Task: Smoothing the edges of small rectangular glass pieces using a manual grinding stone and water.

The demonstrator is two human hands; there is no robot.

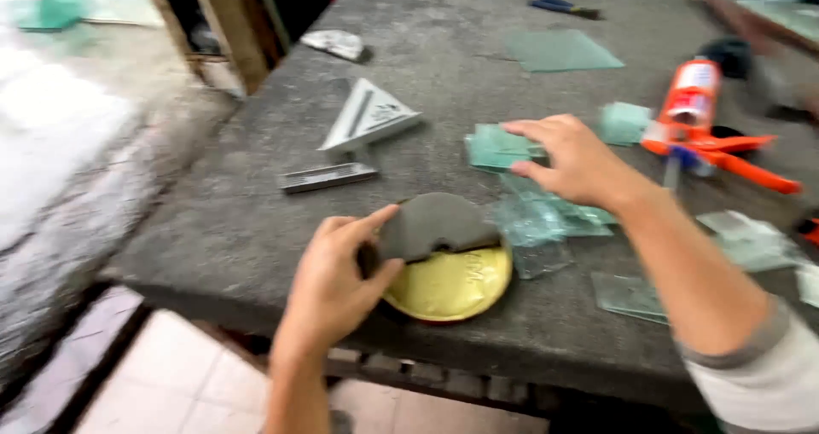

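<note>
My left hand [337, 276] pinches a dark grey, rounded pad [435, 223] by its left edge, lifting it over a round yellow tin lid [452, 287] near the table's front edge. My right hand [573, 157] reaches out flat over a stack of small greenish glass pieces [499, 147], fingers spread and touching them. More cut glass pieces [533, 221] lie under and beside my right wrist.
On the grey worktable [230, 221] lie a metal triangle square [368, 114], a metal bar [327, 177], an orange caulking gun [695, 118], a glass sheet [559, 50], blue-handled pliers [563, 8] and glass offcuts [751, 242]. Tiled floor lies below the front edge.
</note>
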